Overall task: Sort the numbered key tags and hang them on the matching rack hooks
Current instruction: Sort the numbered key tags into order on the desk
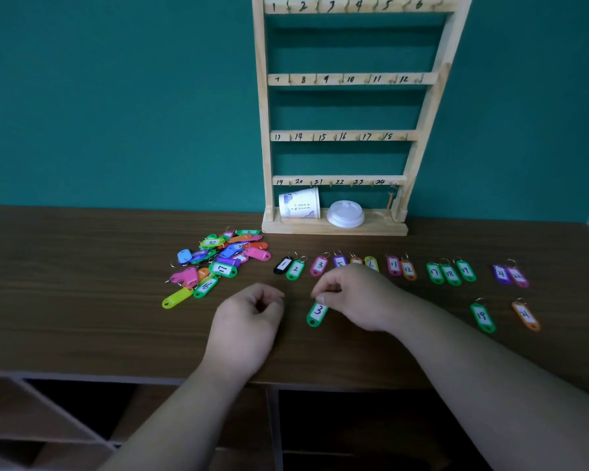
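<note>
Two 3s on counter [82,300]. Pinching green 3 [317,312] by top end with right grip [357,297], set under pink 3 [319,265], likely a duplicates row. Left grip [249,321] idle, loosely curled, empty.

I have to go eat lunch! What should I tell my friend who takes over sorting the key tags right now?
Left hand: loosely curled over the table, holding nothing.
Right hand: pinching the green tag 3, just below the sorted row.
Done: some tags lie in number order before the rack; one orange tag hangs near hook 24.
Left: sort the pile, then hang all the tags.
</note>
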